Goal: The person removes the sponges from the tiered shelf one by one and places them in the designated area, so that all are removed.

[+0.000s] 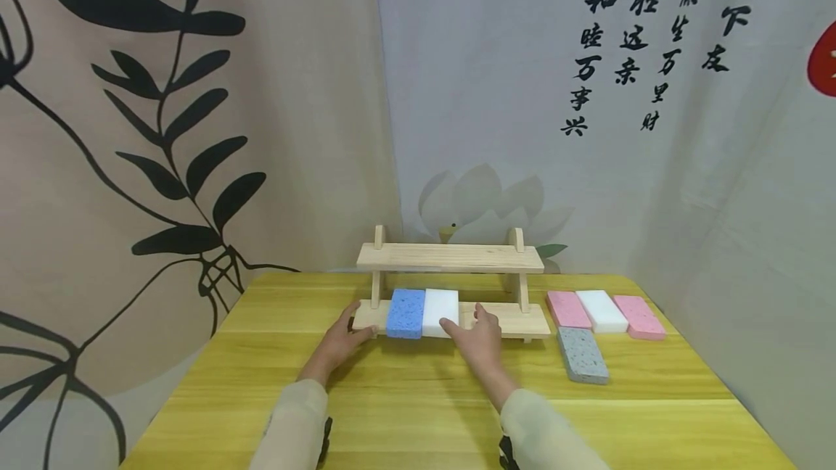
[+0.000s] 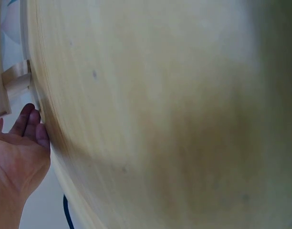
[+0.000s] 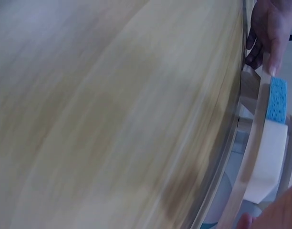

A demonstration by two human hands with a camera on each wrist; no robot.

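Note:
A two-tier wooden shelf (image 1: 451, 258) stands at the back of the table. On its lower board lie a speckled blue sponge (image 1: 406, 314) and a white sponge block (image 1: 440, 312), side by side. My left hand (image 1: 341, 343) holds the left end of the lower board, thumb at the front edge; the right wrist view shows its other fingers below the board. My right hand (image 1: 482, 343) is at the white block's right side. Its thumb touches the block near the front corner, and its forefinger reaches over the board.
Right of the shelf, a pink sponge (image 1: 569, 309), a second white block (image 1: 601, 311) and another pink sponge (image 1: 639, 317) lie in a row on the wooden table (image 1: 405, 412). A grey speckled sponge (image 1: 583, 355) lies in front of them. A printed curtain (image 1: 313, 129) hangs behind.

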